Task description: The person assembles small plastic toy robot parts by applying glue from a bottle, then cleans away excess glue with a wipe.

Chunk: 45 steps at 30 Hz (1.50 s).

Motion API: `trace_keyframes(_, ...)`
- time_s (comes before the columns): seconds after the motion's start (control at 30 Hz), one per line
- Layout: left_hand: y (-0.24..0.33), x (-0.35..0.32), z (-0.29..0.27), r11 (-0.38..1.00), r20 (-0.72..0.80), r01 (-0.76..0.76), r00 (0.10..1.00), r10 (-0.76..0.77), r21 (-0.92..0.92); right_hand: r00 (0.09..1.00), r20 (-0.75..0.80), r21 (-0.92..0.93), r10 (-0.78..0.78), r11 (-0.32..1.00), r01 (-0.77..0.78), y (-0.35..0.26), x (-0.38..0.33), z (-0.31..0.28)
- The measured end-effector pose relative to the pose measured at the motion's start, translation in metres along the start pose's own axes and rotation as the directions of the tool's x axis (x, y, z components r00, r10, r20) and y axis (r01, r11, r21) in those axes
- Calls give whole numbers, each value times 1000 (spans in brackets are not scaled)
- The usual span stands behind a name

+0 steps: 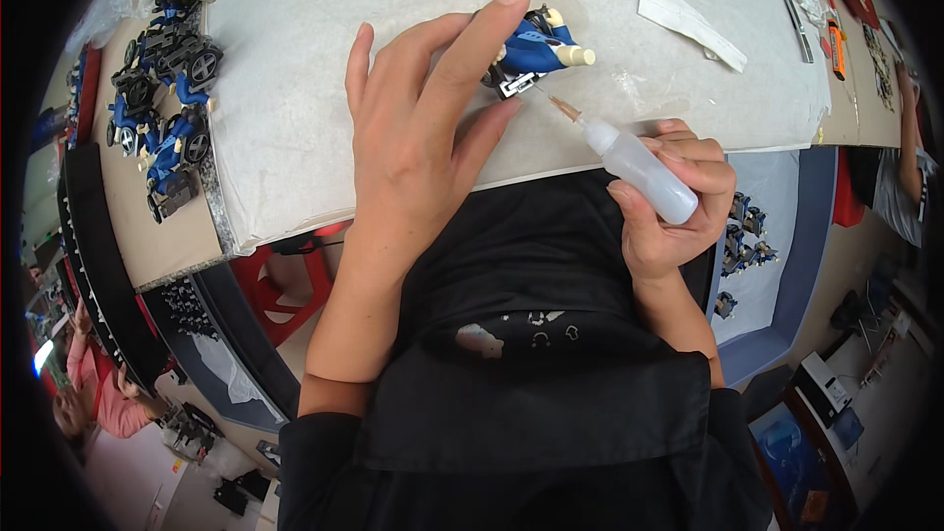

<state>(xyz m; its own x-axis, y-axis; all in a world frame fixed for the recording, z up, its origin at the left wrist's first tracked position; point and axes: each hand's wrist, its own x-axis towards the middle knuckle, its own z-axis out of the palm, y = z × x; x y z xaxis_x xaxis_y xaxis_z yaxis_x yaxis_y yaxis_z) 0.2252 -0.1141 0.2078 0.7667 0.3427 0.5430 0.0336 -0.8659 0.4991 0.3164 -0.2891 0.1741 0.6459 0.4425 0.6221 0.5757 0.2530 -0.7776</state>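
My left hand (413, 133) holds a small toy figure (536, 47) on the tabletop, with the thumb on the near side and the fingers arched over it. The figure has a blue body, cream-coloured ends, black parts and a white piece at its near side; my fingers hide its left part. My right hand (683, 192) is wrapped round a translucent white squeeze bottle (644, 175), tilted toward the figure. Its thin needle tip (562, 106) points at the white piece; whether they touch I cannot tell.
A pile of similar blue figures with black wheels (162, 98) lies left. A crumpled white strip (688, 20), a metal ruler-like strip (787, 5) and an orange cutter (837, 49) lie right. Below the right edge a blue-grey tray (801, 246) holds more figures. Other people sit at both sides.
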Motion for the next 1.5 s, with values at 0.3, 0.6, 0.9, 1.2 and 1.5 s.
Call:
trace_keyframes(0.3,1,0,1,1000,4,3,1000,-3,-2,1000,-1,-34,-3,999,3,1,-1,1)
trace_keyframes(0.6,-3,-2,-2,997,79,-17,997,12,69,1000,6,-49,4,999,-3,-1,0,3)
trace_keyframes(0.9,0,-1,1,1000,10,1,1000,-1,1,1000,20,-57,-4,998,5,-1,1,2)
trace_keyframes(1.2,0,0,1,1000,10,2,1000,-2,6,1000,8,-53,-1,999,1,-1,1,3)
trace_keyframes(1.5,-3,-3,-2,997,77,-22,997,16,79,1000,-3,-62,2,998,-2,0,0,3)
